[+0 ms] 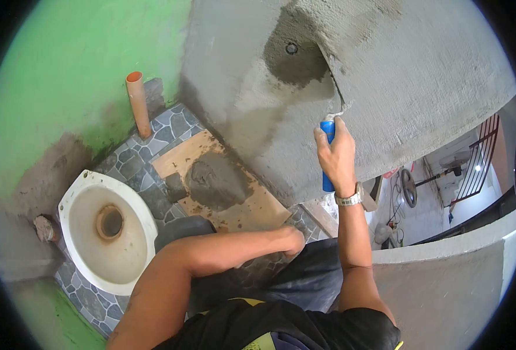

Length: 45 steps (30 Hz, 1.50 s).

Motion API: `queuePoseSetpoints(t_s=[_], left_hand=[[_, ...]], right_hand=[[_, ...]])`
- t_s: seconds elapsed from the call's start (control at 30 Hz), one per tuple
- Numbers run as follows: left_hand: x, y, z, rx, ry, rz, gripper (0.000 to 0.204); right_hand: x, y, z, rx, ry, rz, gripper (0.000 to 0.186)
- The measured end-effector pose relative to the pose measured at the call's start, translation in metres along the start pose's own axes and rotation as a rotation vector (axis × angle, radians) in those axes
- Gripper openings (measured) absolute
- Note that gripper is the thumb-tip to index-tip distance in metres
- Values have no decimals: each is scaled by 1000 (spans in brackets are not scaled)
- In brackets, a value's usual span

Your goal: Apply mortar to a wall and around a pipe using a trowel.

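Note:
My right hand [337, 151] grips the blue handle of a trowel [328, 181], whose thin metal blade is seen edge-on against the grey plastered wall [398, 81]. Above and left of the blade, a darker, damp recessed patch [296, 67] has a small round fitting or hole [291, 48] in it. My left hand [290, 242] is low by my dark-clad leg, its fingers curled; whether it holds anything is hidden. Beyond it a wooden board [258, 219] lies on the tiled floor with a heap of wet mortar [214, 181] on it.
A white toilet bowl [106, 251] is at the left beside the green wall [54, 87]. An orange pipe [138, 105] stands in the corner. At the right is a low grey ledge [439, 280]; beyond it are a standing fan [409, 186], cords and a barred window [479, 157].

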<state>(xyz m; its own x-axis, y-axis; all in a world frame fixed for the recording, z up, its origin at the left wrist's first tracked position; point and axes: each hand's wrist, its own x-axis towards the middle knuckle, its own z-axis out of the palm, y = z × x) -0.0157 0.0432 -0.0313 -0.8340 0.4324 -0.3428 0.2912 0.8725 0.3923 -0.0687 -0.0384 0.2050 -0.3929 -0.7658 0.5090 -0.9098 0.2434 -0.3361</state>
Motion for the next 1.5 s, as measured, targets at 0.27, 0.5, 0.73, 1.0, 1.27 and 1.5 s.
queuePoseSetpoints(t_s=[0.27, 0.5, 0.73, 1.0, 1.27, 1.5], left_hand=[[-3, 5, -1, -16, 16, -49, 24], [5, -1, -1, -3, -26, 6, 24], [12, -3, 10, -60, -73, -128, 22], [-16, 9, -21, -25, -81, -13, 24], [33, -10, 6, -28, -57, -25, 21], [17, -10, -9, -37, -64, 57, 20]], right_hand=[[-6, 16, 25, 249, -53, 155, 35], [2, 43, 14, 763, -228, 350, 37], [-32, 39, 5, 371, -258, 267, 33], [11, 13, -47, 109, -475, 273, 36], [63, -33, -93, -46, -425, 144, 38], [59, -44, -93, -234, -436, 64, 39]])
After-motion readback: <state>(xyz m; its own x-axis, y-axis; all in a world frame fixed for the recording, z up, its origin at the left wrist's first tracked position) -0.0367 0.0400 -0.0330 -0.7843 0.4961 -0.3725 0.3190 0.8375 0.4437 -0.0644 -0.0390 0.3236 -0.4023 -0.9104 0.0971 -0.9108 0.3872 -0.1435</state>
